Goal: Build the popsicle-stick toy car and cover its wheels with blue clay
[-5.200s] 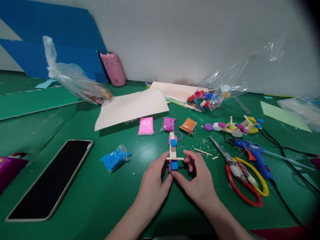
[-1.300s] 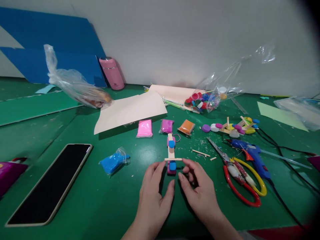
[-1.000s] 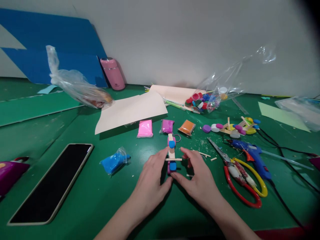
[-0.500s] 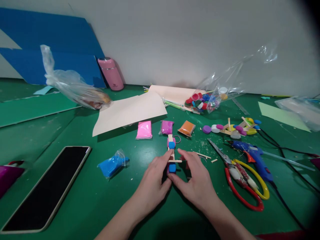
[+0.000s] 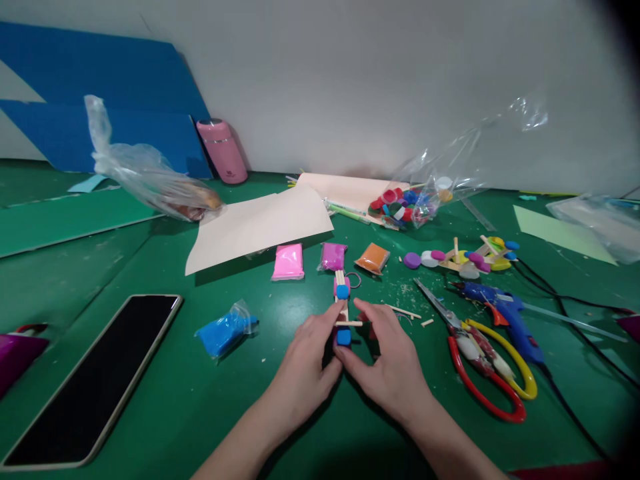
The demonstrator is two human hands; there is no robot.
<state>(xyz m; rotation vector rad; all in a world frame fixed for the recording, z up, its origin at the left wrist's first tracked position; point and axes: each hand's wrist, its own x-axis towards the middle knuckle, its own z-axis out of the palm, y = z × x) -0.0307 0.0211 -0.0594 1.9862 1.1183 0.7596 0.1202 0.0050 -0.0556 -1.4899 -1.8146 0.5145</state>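
No legible text in view. Closest candidate: small dark logo-type mark low on the pink bottle (image 5: pixel 223 152), with what may be a line of lettering under it. Too small to resolve, so no brand call. Blue glue gun (image 5: pixel 523 327) has a pale patch on its body, possibly a label; can't make out any characters. Phone (image 5: pixel 95 383) screen reads plain black, no digits or icons showing.

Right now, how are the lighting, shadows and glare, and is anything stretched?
Head view: pale glare on the green table, glints on the clear bag of caps; same view, shadows under the cream paper and below the left hand and right hand; head view again, phone looks stretched, upper right corner goes dark.
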